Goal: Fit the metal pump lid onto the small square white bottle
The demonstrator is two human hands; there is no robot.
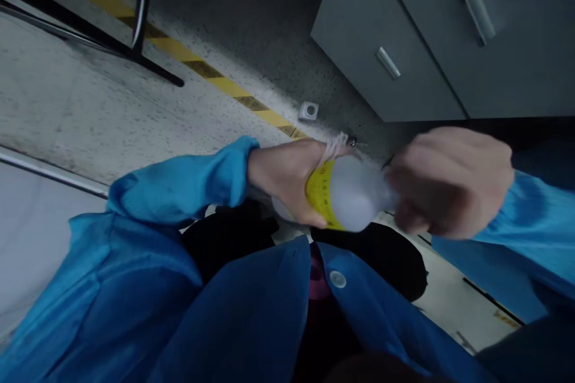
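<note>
My left hand (pixel 287 176) is wrapped round a pale plastic bottle (pixel 353 194) with a yellow label, held on its side in front of my body. A rubber band or string lies across the hand near the bottle. My right hand (pixel 449 182) is closed in a fist at the bottle's right end, blurred by motion; what its fingers grip there is hidden. Both arms wear blue sleeves, and my blue coat fills the lower part of the head view.
Below is a speckled floor with a yellow-black stripe (pixel 179 48). A grey cabinet (pixel 413 24) with metal handles stands at the upper right. Black chair legs (pixel 139 18) stand at the upper left. A small white square object (pixel 308 111) lies on the floor.
</note>
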